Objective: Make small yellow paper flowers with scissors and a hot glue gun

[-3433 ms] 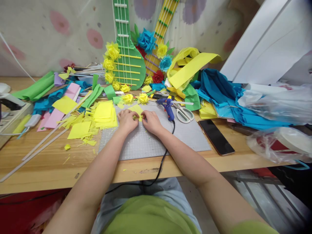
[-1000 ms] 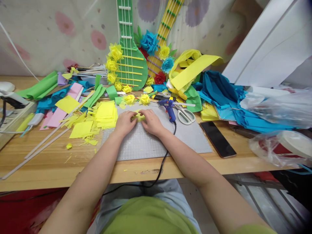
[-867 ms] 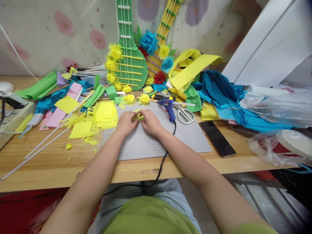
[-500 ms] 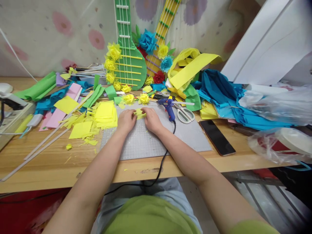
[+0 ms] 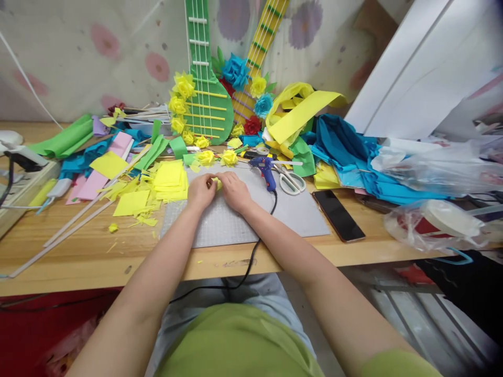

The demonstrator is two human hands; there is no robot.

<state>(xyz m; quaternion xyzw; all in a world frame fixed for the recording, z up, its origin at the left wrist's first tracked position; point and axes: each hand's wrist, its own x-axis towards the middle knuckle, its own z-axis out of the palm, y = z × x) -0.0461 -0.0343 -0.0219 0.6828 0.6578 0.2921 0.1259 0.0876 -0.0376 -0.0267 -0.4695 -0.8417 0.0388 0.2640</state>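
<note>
Across the view runs the table (image 5: 98,266), coloured paper heaped along its far side. At the right a white board (image 5: 408,78) leans at a slant. Beyond the heap stands a green guitar (image 5: 208,112), yellow flowers down its left edge, with a yellow guitar (image 5: 264,43) tilted partly behind it. The grey mat (image 5: 220,230) lies near the table's front edge. Crumpled blue paper (image 5: 341,149) lies at the right, behind a tub (image 5: 451,215) in clear plastic. A phone (image 5: 338,215), its screen dark, lies just off the mat's right side.

Over the far part of the mat, the left hand (image 5: 202,192) and the right hand (image 5: 236,192) are bent towards each other, fingertips almost meeting. Right of them is the glue gun (image 5: 267,174), its black cord crossing the mat and dropping over the front edge. Scissors (image 5: 291,183) lie just beside it. A yellow stack (image 5: 170,181) sits left of the left hand; two loose flowers (image 5: 228,157) lie beyond the hands. The yellow slip (image 5: 219,185), mostly hidden, is between the hands: the left thumb and fingers pinch it, while I cannot tell whether the right fingers grip it.
</note>
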